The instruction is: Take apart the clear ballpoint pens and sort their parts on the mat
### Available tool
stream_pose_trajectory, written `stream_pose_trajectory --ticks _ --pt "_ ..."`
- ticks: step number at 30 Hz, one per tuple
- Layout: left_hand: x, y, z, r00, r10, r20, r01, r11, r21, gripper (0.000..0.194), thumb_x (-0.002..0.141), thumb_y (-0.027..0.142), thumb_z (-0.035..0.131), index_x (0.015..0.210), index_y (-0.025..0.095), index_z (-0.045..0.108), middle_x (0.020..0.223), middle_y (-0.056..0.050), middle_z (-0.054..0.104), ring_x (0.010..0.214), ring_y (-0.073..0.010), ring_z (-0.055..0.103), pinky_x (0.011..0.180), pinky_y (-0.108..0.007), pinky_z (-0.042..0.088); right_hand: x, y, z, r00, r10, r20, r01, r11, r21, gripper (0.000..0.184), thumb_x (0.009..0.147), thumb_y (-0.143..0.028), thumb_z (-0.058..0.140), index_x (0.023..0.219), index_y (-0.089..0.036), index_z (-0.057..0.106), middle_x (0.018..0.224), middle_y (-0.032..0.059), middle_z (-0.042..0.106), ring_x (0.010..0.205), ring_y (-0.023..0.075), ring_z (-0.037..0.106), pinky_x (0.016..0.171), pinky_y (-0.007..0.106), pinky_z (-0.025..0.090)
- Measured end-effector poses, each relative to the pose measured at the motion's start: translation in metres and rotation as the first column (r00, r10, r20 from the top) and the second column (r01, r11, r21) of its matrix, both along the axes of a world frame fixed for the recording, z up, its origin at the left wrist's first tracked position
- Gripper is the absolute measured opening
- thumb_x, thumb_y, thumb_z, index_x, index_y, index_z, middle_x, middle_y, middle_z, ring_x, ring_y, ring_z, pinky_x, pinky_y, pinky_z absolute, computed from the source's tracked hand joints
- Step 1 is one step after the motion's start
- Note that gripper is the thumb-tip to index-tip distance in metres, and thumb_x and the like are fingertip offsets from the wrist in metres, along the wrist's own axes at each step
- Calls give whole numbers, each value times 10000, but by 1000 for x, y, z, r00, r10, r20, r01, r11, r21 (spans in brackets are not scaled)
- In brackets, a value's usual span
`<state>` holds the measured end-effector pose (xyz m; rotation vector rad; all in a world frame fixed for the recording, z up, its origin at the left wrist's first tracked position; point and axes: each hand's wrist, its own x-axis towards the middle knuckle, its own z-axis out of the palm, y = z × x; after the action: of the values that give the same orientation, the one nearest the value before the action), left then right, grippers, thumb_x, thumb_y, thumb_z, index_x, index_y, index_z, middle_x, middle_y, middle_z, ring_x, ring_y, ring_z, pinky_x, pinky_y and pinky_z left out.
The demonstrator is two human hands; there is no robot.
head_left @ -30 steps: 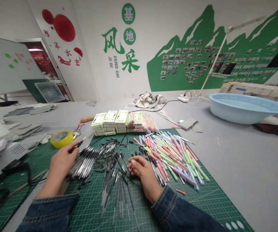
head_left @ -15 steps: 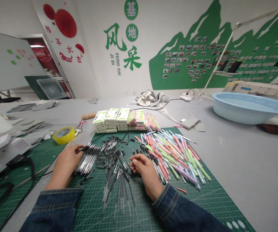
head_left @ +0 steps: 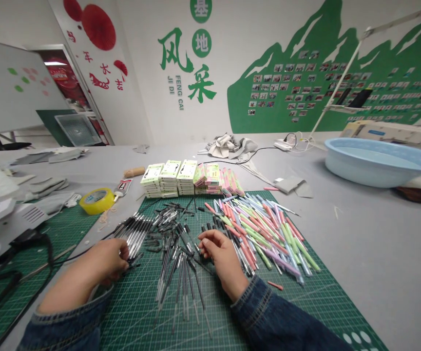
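Note:
My left hand (head_left: 106, 261) is at the lower end of a row of clear-barrelled pens with black parts (head_left: 139, 233), its fingers curled in and what they hold hidden. Over the middle of the green cutting mat, my right hand (head_left: 223, 258) has thumb and fingertips pinched together; I cannot make out what is in them. Between the hands lie thin pen refills (head_left: 183, 287), fanned toward me, and a heap of small black pen parts (head_left: 166, 214). Right of my right hand spreads a pile of pastel pens (head_left: 265, 229), with black ones (head_left: 241, 253) at its near-left edge.
Stacked small boxes (head_left: 170, 178) stand at the mat's back edge. Yellow tape (head_left: 97, 201) and a glue tube (head_left: 123, 187) lie left. A blue basin (head_left: 371, 165) sits far right, grey cloth (head_left: 228, 146) at the back. A white machine (head_left: 16, 229) is at left.
My left hand has moved down toward me, from the upper side of the pen row to its lower end. My right hand has stayed nearly still. The view has shifted slightly.

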<state>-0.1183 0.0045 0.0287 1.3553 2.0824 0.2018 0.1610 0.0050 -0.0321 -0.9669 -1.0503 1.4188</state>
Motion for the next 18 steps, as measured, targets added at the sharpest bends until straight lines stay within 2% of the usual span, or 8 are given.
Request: stream_pose_trajectory --ticks 3,6,12,18 --pt "2 -6 -1 999 49 3 -49 999 -11 98 423 148 623 496 201 585 398 -63 588 391 -296 577 412 -383 432 0 0 1 1000 1 3 -1 1000 -2 126 752 -261 582 819 -164 625 686 7 600 606 123 522 549 237 393" --pt "0 -7 -2 998 60 19 -59 998 -33 124 406 141 625 512 201 649 362 -61 562 349 -293 552 414 -408 433 0 1 2 1000 -4 5 4 1000 -4 126 742 -263 584 813 -165 624 679 5 596 599 123 518 543 238 393" --pt "1 -8 -15 1000 -9 24 9 1000 -15 222 404 142 603 587 213 708 420 -54 591 353 -272 549 405 -371 412 0 0 3 1000 -6 5 6 1000 -5 120 740 -263 587 803 -168 624 679 3 599 596 122 521 546 240 394" --pt "35 1 -34 984 -117 135 107 991 81 215 437 123 607 621 214 669 434 -31 596 331 -234 535 388 -292 358 1 1 2 992 -18 126 15 999 31 117 768 -227 540 833 -176 623 690 1 605 594 133 527 556 257 404"
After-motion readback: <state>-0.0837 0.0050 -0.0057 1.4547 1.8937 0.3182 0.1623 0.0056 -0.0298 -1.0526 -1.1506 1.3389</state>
